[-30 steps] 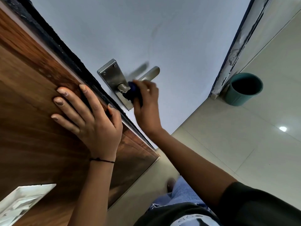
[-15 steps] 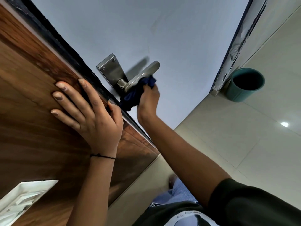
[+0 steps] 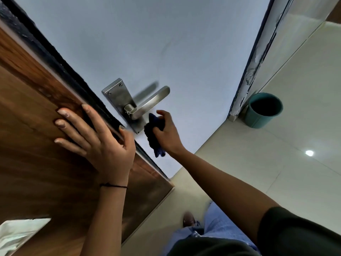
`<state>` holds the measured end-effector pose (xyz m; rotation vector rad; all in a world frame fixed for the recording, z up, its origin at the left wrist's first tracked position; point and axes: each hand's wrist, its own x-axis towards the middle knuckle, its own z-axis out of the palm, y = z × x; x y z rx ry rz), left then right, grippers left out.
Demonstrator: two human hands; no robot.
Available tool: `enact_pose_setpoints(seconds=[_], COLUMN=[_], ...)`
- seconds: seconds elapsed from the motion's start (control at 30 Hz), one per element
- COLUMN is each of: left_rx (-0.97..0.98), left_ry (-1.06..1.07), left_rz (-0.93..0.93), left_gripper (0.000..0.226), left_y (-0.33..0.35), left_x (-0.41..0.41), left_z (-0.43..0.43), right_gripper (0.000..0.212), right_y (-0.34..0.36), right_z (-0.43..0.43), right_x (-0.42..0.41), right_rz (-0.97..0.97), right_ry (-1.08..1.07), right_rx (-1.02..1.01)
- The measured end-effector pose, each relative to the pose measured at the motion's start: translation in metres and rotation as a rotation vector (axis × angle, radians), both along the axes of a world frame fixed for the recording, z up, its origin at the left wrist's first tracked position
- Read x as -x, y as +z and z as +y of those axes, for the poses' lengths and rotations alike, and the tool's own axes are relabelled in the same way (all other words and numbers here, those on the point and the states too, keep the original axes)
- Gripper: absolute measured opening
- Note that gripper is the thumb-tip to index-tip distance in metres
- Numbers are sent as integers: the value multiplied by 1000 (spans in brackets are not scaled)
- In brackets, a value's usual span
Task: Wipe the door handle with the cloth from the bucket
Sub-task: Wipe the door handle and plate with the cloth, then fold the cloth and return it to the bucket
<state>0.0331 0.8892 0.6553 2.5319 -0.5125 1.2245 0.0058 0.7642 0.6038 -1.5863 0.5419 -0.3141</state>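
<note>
A steel lever door handle on its backplate sticks out from the pale door face. My right hand grips a dark blue cloth just below and to the right of the lever, with the cloth apart from it. One end of the cloth hangs down. My left hand lies flat, fingers spread, on the brown wood door face, with the thumb over the dark door edge. A teal bucket stands on the floor at the right, beside the door frame.
The chipped door frame rises next to the bucket. Pale floor tiles spread out to the right, with a light reflected in them. My leg in blue jeans is at the bottom. A white plate sits on the wood at lower left.
My right hand has slid off the lever with the cloth and dropped below it. The whole lever is bare now. My left hand has stayed pressed on the door.
</note>
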Motion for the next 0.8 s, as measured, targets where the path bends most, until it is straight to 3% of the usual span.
enact_pose_setpoints(seconds=[0.1, 0.2, 0.27, 0.37, 0.43, 0.57, 0.67, 0.8], left_rx=[205, 226, 225, 301, 376, 389, 281, 319], left_ry=[-140, -404, -580, -810, -941, -1035, -1096, -1087], left_rz=[139, 318, 563, 1069, 1306, 1477, 1494, 1528], left_gripper=[80, 75, 68, 53, 37, 22, 3, 6], left_y=[-6, -25, -38, -48, -47, -35, -31, -31], left_x=[16, 39, 55, 84, 102, 146, 176, 206], left_z=[-30, -92, -141, -217, -266, -378, -451, -535], right_gripper=[32, 25, 22, 38, 41, 32, 36, 54], right_y=[1, 1, 0, 5, 6, 5, 6, 6], right_z=[-43, -103, -142, -208, -250, -349, -417, -498], right_x=[29, 64, 88, 134, 167, 237, 280, 316], right_rz=[11, -17, -60, -125, -173, -268, -262, -224], right_ry=[-68, -141, -175, -241, -289, -386, -437, -492], right_rx=[-119, -317, -464, -634, -685, -865, -920, -889])
